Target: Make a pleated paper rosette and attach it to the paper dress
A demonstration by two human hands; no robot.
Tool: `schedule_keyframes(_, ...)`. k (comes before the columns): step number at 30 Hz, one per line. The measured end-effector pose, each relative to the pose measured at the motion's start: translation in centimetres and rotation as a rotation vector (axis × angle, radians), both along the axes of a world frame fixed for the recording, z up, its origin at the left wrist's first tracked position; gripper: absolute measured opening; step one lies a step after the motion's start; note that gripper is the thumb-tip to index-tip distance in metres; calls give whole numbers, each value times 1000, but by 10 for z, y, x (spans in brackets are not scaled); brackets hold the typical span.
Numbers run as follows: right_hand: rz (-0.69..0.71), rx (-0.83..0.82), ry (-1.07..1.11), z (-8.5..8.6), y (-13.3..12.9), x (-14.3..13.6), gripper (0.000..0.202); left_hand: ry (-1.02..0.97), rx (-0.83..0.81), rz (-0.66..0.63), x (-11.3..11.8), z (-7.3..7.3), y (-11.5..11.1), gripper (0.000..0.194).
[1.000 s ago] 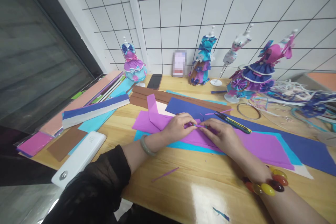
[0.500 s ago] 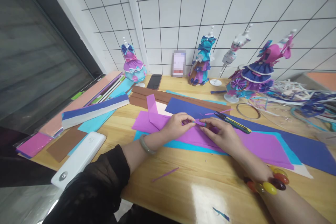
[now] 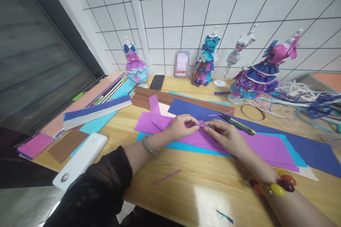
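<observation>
Between the fingertips of both hands is a small strip of purple paper. My left hand pinches its left end, with thumb and fingers together. At its right end, my right hand also closes thumb and fingers on it. Below the hands lie wide purple paper sheets, stacked over a light-blue sheet and partly covering a dark-blue sheet. Just past my right hand rests a dark cutting tool with yellow trim, perhaps scissors or a cutter.
Small dress forms in paper dresses stand along the wall, including a pink-and-blue one. A dark phone lies behind folded brown paper. At left is a white power-bank-like device; at right, tangled ribbons. Purple and blue scraps lie in front.
The pinched strip has turned slightly between my fingertips, and more of its purple shows. Both hands keep nearly the same place.
</observation>
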State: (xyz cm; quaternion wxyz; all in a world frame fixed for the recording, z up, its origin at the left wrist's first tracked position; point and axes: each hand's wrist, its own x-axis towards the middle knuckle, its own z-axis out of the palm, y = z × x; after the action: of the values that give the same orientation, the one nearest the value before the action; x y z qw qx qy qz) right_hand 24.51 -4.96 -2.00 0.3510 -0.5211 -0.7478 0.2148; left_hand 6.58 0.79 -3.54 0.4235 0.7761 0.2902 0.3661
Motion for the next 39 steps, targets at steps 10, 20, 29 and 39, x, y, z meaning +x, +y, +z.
schedule_keyframes(10,30,77,-31,-2,0,0,18,-15,72,-17,0,4,-2,26)
schedule_keyframes(20,-33,98,-119,-5,-2,0,28,92,190,20,-2,3,-2,15)
schedule_keyframes(29,10,74,-107,-5,-1,0,17,101,302,11,-1,6,-4,23)
schedule_keyframes(39,-12,80,-128,-7,-3,-2,17,183,549,23,0,-3,-1,15)
